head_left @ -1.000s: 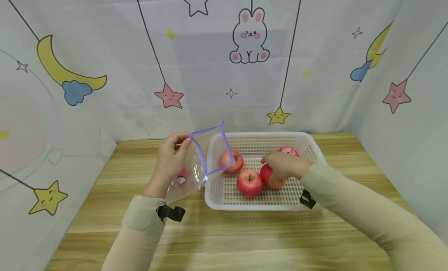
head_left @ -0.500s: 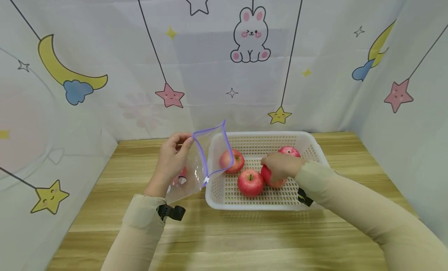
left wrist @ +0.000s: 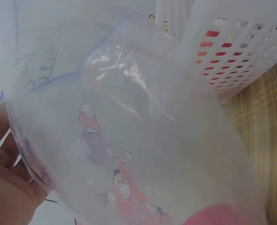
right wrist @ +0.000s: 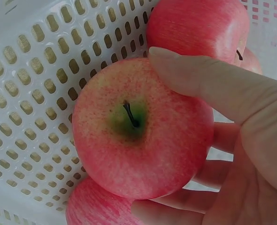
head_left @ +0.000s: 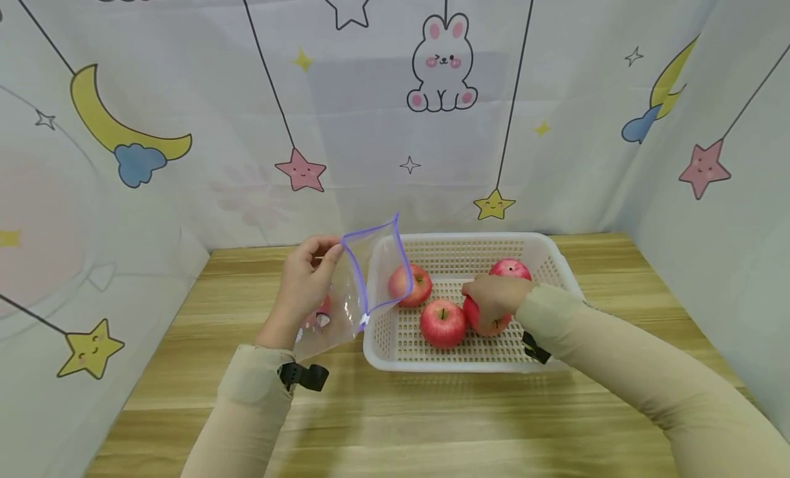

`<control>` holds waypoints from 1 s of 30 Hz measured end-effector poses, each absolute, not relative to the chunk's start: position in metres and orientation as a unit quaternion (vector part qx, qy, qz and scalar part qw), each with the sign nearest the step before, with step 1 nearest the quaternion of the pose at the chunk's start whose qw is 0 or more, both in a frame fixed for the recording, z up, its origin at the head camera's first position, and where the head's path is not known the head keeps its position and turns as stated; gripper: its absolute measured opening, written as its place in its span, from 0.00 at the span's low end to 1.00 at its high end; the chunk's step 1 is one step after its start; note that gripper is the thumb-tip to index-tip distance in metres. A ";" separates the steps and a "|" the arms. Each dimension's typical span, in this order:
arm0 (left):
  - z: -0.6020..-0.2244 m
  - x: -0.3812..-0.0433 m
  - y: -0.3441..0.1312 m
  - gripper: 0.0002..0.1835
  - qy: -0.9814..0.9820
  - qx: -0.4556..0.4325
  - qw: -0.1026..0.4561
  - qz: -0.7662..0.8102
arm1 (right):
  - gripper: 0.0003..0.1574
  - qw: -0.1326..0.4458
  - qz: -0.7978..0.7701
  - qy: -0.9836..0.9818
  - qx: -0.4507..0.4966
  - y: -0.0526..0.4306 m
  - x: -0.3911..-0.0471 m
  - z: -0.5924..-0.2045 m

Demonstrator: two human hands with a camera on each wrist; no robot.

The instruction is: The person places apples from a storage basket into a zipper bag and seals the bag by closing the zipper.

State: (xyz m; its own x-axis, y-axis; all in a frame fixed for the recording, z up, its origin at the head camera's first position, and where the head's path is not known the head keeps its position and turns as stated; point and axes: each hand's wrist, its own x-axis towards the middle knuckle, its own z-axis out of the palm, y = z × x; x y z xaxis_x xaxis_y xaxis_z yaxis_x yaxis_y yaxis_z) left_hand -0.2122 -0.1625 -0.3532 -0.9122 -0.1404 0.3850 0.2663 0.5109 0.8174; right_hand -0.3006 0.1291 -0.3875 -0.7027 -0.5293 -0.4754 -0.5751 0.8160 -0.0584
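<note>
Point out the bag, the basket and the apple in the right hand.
Bag (left wrist: 171,150): left wrist view, on its clear plastic side.
Basket (head_left: 432,365): head view, on its near rim.
Apple (right wrist: 145,136): right wrist view, on the skin of its stem end.

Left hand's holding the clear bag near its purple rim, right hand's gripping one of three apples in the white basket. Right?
Count's off: the head view shows four apples in the white basket, not three. The rest holds: left hand holding the clear bag near its purple rim, right hand gripping one apple.
</note>
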 end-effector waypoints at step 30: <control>-0.357 -0.211 -0.164 0.13 -0.846 -0.038 0.211 -0.487 | 0.38 0.281 0.084 0.909 -0.297 0.125 -0.299 -0.382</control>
